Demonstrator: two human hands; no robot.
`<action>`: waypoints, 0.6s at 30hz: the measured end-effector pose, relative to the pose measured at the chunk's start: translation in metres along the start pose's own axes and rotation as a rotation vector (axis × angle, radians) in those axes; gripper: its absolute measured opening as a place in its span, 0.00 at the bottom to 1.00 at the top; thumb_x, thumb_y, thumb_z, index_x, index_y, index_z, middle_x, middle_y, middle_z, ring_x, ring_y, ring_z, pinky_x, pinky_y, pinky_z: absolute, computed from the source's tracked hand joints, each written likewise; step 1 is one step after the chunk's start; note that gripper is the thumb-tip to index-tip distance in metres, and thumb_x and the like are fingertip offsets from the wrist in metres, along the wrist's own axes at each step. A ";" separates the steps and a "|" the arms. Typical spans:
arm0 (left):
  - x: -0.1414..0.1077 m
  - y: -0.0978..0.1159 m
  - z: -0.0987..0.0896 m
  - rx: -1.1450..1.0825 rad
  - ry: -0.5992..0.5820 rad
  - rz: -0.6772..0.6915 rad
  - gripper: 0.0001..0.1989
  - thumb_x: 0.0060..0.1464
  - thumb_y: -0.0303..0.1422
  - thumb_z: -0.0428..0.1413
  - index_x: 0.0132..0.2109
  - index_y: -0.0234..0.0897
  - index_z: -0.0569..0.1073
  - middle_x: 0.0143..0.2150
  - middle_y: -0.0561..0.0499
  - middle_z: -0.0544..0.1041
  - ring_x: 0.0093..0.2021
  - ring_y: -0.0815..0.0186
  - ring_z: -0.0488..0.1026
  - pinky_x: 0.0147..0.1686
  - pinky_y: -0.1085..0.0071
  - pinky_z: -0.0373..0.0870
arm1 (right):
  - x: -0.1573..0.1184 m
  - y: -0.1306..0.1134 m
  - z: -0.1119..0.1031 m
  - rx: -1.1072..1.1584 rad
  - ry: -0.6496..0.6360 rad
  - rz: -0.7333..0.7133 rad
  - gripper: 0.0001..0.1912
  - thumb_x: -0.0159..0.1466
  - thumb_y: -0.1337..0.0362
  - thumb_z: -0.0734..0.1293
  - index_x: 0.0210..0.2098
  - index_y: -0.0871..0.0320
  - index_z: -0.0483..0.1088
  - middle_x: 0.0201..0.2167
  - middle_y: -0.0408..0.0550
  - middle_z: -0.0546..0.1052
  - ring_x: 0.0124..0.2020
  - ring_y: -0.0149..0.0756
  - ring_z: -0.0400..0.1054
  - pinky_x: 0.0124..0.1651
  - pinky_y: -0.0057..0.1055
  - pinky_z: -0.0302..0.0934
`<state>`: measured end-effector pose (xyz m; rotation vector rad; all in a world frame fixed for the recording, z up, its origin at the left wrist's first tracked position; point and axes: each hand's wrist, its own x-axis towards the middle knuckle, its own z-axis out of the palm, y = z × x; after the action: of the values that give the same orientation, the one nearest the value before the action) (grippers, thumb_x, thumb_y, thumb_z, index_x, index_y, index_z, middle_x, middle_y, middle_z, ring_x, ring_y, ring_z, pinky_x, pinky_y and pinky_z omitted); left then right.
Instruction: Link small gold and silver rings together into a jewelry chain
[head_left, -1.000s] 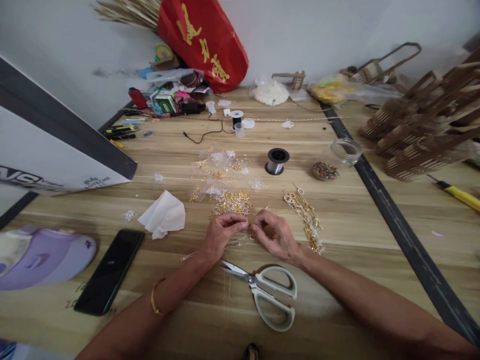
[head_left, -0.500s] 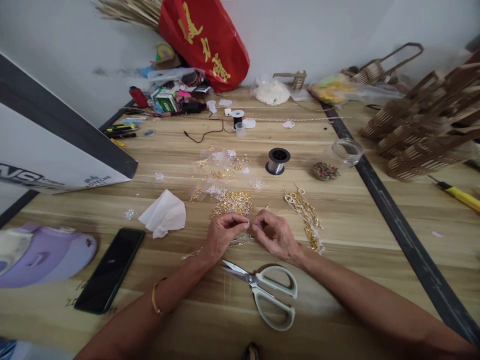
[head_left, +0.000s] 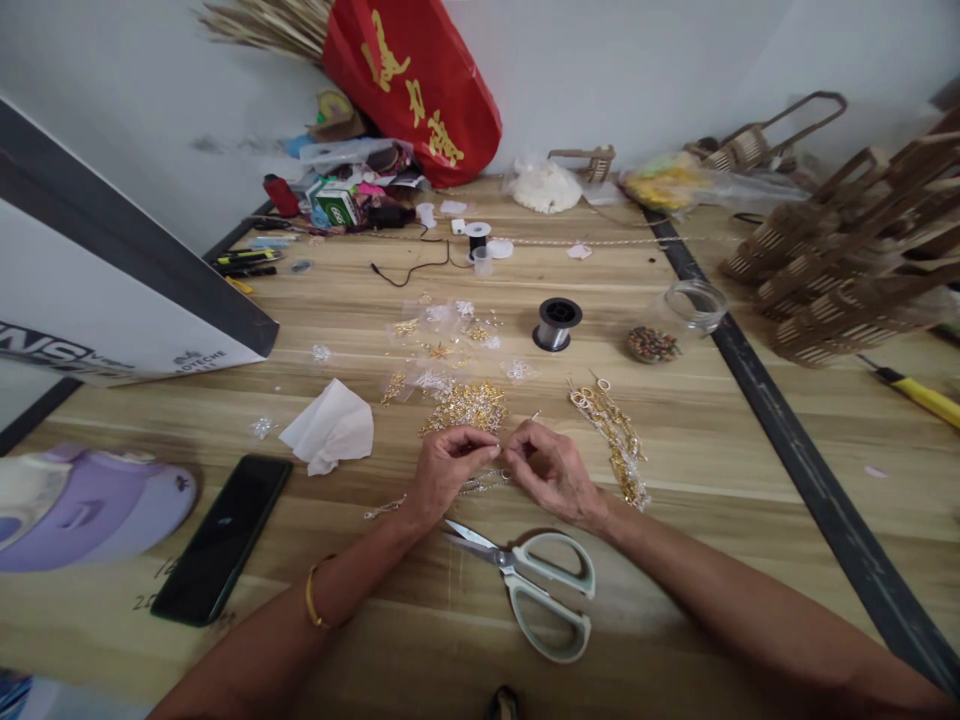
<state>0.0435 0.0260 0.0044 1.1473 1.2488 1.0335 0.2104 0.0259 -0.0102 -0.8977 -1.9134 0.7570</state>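
Note:
My left hand (head_left: 451, 468) and my right hand (head_left: 553, 470) meet fingertip to fingertip over the table, both pinched closed. A tiny pale piece shows between the fingertips, too small to name. Below them lies a silvery chain (head_left: 486, 481), partly hidden by the hands; another bit of chain (head_left: 386, 507) shows left of my left wrist. Just beyond the hands is a pile of gold and silver beads (head_left: 466, 406). Gold and silver beaded strands (head_left: 613, 440) lie right of my right hand. Scissors (head_left: 525, 580) with pale handles rest open, nearer to me.
A wire spool (head_left: 556, 324) and a tipped jar of beads (head_left: 679, 318) stand farther back. On the left are a white tissue (head_left: 330, 428), a phone (head_left: 223, 540), a purple bottle (head_left: 112, 510) and a large box (head_left: 127, 290). Small woven baskets (head_left: 832, 250) crowd the right.
The whole view has shifted very slightly. Both hands keep the same pinched pose at the same spot; nothing on the table has visibly moved.

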 end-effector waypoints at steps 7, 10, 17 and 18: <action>0.000 0.001 0.001 0.046 0.013 0.046 0.04 0.38 0.29 0.64 0.26 0.34 0.78 0.24 0.52 0.78 0.26 0.68 0.72 0.30 0.74 0.67 | -0.001 0.001 0.000 0.014 -0.007 0.004 0.05 0.63 0.67 0.61 0.31 0.58 0.64 0.23 0.42 0.66 0.23 0.28 0.60 0.26 0.25 0.55; 0.001 0.001 0.001 0.055 0.008 0.061 0.03 0.39 0.29 0.63 0.26 0.34 0.78 0.24 0.52 0.78 0.26 0.69 0.71 0.29 0.74 0.67 | -0.001 0.001 0.000 0.003 -0.008 0.005 0.05 0.63 0.67 0.61 0.30 0.58 0.64 0.23 0.42 0.66 0.23 0.28 0.60 0.26 0.25 0.55; 0.000 -0.002 0.000 0.045 -0.024 0.058 0.06 0.39 0.30 0.64 0.29 0.34 0.77 0.26 0.51 0.78 0.28 0.68 0.73 0.31 0.74 0.69 | -0.002 0.002 0.001 0.010 -0.020 0.022 0.04 0.63 0.66 0.61 0.31 0.58 0.64 0.24 0.42 0.67 0.23 0.28 0.60 0.26 0.25 0.55; 0.000 -0.003 0.000 0.046 -0.027 0.060 0.07 0.39 0.30 0.64 0.29 0.34 0.77 0.27 0.51 0.78 0.28 0.68 0.73 0.31 0.74 0.69 | -0.001 0.002 0.001 0.012 -0.021 0.024 0.04 0.63 0.66 0.61 0.31 0.58 0.64 0.23 0.42 0.67 0.23 0.28 0.60 0.26 0.25 0.55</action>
<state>0.0431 0.0252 0.0018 1.2364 1.2287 1.0355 0.2110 0.0259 -0.0130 -0.9101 -1.9176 0.7951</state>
